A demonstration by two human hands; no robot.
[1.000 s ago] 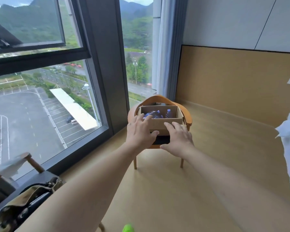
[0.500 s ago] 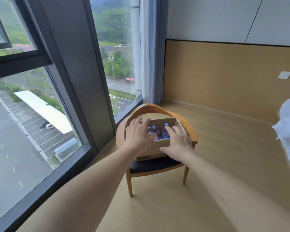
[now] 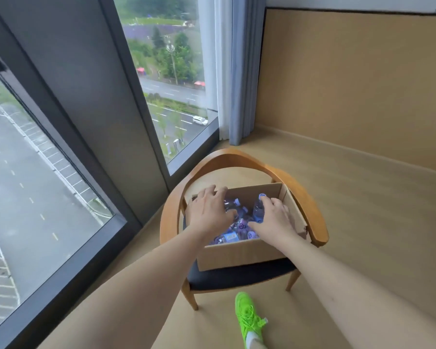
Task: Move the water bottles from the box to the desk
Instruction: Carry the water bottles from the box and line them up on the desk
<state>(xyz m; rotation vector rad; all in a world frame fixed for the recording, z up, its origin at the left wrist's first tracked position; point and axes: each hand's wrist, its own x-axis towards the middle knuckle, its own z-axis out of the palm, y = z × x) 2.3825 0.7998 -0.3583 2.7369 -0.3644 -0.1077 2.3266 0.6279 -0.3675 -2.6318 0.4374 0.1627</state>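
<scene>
Chair-top box (image 3: 239, 253) — bottles (image 3: 237, 230) under both hands' grip.

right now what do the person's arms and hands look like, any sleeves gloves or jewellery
Both arms are bare from the bottom edge of the picture to the wrist: no sleeve shows in the frame. The left hand and the right hand wear no gloves, and no watch, band or ring can be seen on the parts that show. The only clothing in view is a neon green shoe with a pale sock above it.

Wooden chair (image 3: 310, 207) by window (image 3: 171, 79); curtain (image 3: 230, 71); green shoe (image 3: 248, 317).
</scene>
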